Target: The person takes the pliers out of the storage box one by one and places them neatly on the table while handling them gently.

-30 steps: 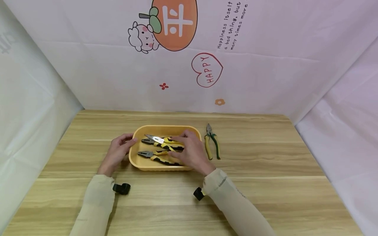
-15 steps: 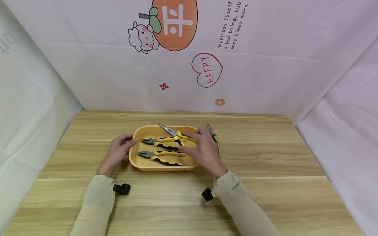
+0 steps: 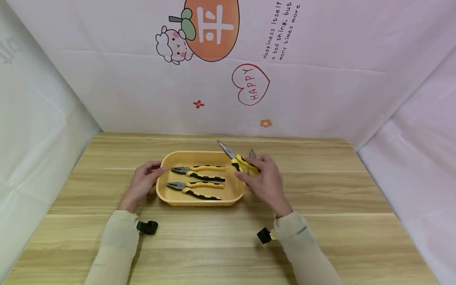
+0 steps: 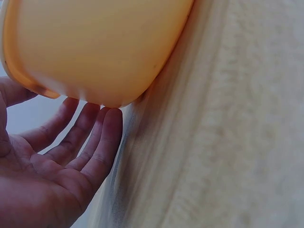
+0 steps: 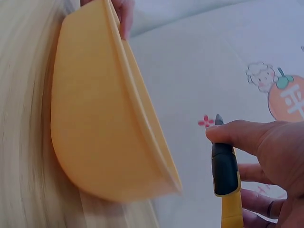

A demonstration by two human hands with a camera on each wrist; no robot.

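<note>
My right hand (image 3: 267,182) holds needle-nose pliers (image 3: 228,150) by their yellow-and-black handles, above the right end of a yellow plastic bin (image 3: 199,203). The pliers' long tip points up and left; the right wrist view shows the thumb (image 5: 237,134) pressed on a handle. At the bin's left end, my left hand (image 3: 140,184) grips the rim, thumb over it and fingers (image 4: 111,128) against the outer wall. Inside the bin lie upper combination pliers (image 3: 208,168) and lower combination pliers (image 3: 206,185), both with yellow-and-black handles and jaws to the left.
Green-handled pliers (image 3: 252,153) lie on the wooden table (image 3: 199,245) right of the bin, mostly hidden behind my right hand. A printed white cloth (image 3: 142,95) rises behind the table's far edge, with more white cloth at both sides.
My right hand has lifted the needle-nose pliers off the other pliers in the bin and carried them right, up to the bin's right end. The left hand and bin have stayed put.
</note>
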